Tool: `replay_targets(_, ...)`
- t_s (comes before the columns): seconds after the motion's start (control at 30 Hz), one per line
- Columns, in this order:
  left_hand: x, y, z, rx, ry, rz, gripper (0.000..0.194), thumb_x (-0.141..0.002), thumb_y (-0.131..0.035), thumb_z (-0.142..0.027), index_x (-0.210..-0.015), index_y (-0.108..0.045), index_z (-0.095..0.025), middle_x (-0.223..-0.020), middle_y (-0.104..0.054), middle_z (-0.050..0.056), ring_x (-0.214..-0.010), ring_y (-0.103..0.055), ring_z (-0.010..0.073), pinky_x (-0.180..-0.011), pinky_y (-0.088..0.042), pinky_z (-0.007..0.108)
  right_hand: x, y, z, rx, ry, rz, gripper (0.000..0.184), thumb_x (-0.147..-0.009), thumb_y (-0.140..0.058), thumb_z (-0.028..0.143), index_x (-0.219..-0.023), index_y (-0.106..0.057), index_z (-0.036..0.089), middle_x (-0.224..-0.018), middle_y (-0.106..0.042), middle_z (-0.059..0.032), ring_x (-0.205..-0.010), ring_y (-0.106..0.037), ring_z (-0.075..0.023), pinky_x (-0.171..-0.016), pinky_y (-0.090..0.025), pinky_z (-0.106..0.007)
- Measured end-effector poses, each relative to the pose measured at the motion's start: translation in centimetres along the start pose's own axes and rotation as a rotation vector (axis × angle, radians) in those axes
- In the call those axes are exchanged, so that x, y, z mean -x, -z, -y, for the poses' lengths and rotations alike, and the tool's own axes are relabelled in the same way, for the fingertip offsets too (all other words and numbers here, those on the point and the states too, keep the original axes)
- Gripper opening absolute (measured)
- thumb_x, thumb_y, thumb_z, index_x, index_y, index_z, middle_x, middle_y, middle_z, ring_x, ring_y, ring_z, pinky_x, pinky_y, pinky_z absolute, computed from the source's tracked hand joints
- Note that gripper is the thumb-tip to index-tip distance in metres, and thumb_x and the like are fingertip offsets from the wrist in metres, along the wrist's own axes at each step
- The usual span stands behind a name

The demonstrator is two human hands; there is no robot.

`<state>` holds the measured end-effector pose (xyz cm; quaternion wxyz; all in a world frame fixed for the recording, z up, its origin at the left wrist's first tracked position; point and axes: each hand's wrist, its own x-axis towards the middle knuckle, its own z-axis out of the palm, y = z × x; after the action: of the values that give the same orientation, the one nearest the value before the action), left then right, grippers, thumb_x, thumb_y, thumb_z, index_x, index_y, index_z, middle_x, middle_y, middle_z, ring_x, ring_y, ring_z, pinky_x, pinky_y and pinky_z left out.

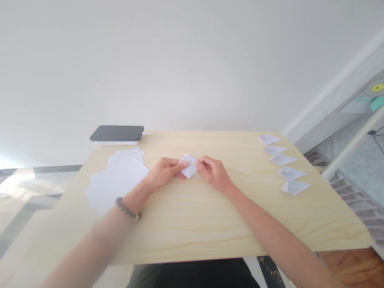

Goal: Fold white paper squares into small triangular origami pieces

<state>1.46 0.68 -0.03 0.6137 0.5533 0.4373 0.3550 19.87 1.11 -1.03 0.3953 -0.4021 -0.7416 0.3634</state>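
Folded paper square (187, 167), over the table's (211, 226) middle, apparently at a creasing step. Left hand (165, 172) pinches it, thumb uppermost; right hand (213, 173) pinches its right corner. Aligning thin layers calls for light, exact fingertips. Loose sheets (116, 180) lie near the left edge, five folded pieces (283, 159) toward the right; nothing obstructs the hands.

Pale wood-grain surface (197, 238). Ten o'clock: dark-screened phone (117, 133) on white base (118, 144). Nine: loose white sheets (115, 180). Two: five folded papers (283, 159), in a row.
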Motion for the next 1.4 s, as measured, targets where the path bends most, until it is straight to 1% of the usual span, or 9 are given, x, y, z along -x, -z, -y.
replay_targets(0.13,-0.10,0.19,0.21,0.017,0.006,0.004,0.036,-0.070,-0.059,-0.046,-0.080,-0.068,-0.013,-0.081,-0.068,0.006,-0.081,-0.061,0.0205,-0.077,-0.049,0.033,0.02,0.03,-0.04,0.006,0.001,0.000,0.028,-0.083,-0.041,0.040,-0.074,-0.053,0.017,-0.062,-0.051,0.0010,-0.050,-0.043,-0.0075,-0.050,-0.035,-0.020)
replay_targets(0.3,0.01,0.43,0.04,0.050,0.006,0.076,0.042,-0.075,-0.052,-0.048,-0.084,-0.067,-0.010,-0.084,-0.067,0.009,-0.081,-0.062,0.0215,-0.078,-0.048,0.036,-0.01,0.11,-0.09,0.005,0.005,-0.001,0.028,-0.083,-0.040,0.040,-0.074,-0.052,0.017,-0.060,-0.048,0.0018,-0.050,-0.042,-0.0074,-0.050,-0.034,-0.020)
replay_targets(0.47,-0.01,0.55,0.18,0.054,0.000,0.063,0.042,-0.073,-0.055,-0.048,-0.088,-0.066,-0.011,-0.088,-0.067,0.009,-0.085,-0.061,0.0221,-0.079,-0.048,0.035,0.02,0.10,-0.15,0.027,0.001,-0.001,0.028,-0.083,-0.040,0.040,-0.073,-0.052,0.017,-0.060,-0.049,0.0017,-0.049,-0.042,-0.0076,-0.049,-0.033,-0.021)
replay_targets(0.57,-0.09,0.59,0.30,0.055,-0.003,0.065,0.040,-0.074,-0.055,-0.047,-0.088,-0.066,-0.010,-0.088,-0.067,0.009,-0.084,-0.061,0.0219,-0.079,-0.048,0.035,0.02,0.11,-0.13,0.032,-0.003,0.000,0.028,-0.083,-0.040,0.040,-0.074,-0.053,0.016,-0.060,-0.049,0.0015,-0.049,-0.041,-0.0074,-0.049,-0.033,-0.021)
replay_targets(0.7,0.00,0.41,-0.04,0.047,0.016,0.085,0.043,-0.076,-0.051,-0.049,-0.088,-0.065,-0.009,-0.083,-0.068,0.010,-0.081,-0.062,0.0224,-0.078,-0.049,0.037,-0.01,0.15,-0.05,0.010,0.000,-0.011,0.028,-0.083,-0.041,0.039,-0.073,-0.053,0.016,-0.059,-0.047,0.0021,-0.049,-0.041,-0.0073,-0.050,-0.034,-0.021)
replay_targets(0.93,0.25,0.13,-0.51,0.038,0.048,0.054,0.042,-0.075,-0.052,-0.049,-0.087,-0.065,-0.010,-0.079,-0.068,0.009,-0.080,-0.063,0.0230,-0.075,-0.050,0.036,-0.02,0.15,-0.19,-0.074,-0.010,-0.061,0.027,-0.083,-0.042,0.039,-0.076,-0.053,0.015,-0.059,-0.048,0.0018,-0.052,-0.043,-0.0075,-0.051,-0.036,-0.020)
replay_targets(1.17,0.00,0.31,0.03,-0.032,-0.058,0.017,0.038,-0.077,-0.051,-0.046,-0.087,-0.066,-0.012,-0.081,-0.068,0.007,-0.080,-0.062,0.0215,-0.073,-0.050,0.033,-0.01,0.19,-0.06,-0.074,-0.027,-0.054,0.028,-0.082,-0.042,0.041,-0.073,-0.052,0.016,-0.060,-0.049,0.0015,-0.052,-0.044,-0.0079,-0.051,-0.037,-0.020)
replay_targets(1.3,0.06,0.12,-0.06,-0.065,-0.092,0.004,0.039,-0.077,-0.051,-0.046,-0.086,-0.067,-0.012,-0.086,-0.067,0.007,-0.084,-0.059,0.0215,-0.075,-0.048,0.033,0.01,0.24,-0.09,-0.039,-0.027,-0.019,0.028,-0.083,-0.041,0.040,-0.072,-0.052,0.016,-0.058,-0.048,0.0020,-0.051,-0.042,-0.0074,-0.050,-0.035,-0.020)
replay_targets(1.4,0.02,0.07,-0.04,-0.130,-0.127,-0.071,0.038,-0.076,-0.051,-0.046,-0.091,-0.066,-0.014,-0.088,-0.066,0.006,-0.083,-0.057,0.0190,-0.072,-0.046,0.028,0.06,0.17,-0.17,0.018,0.001,0.044,0.026,-0.083,-0.042,0.037,-0.071,-0.052,0.016,-0.058,-0.048,0.0024,-0.050,-0.040,-0.0070,-0.049,-0.033,-0.020)
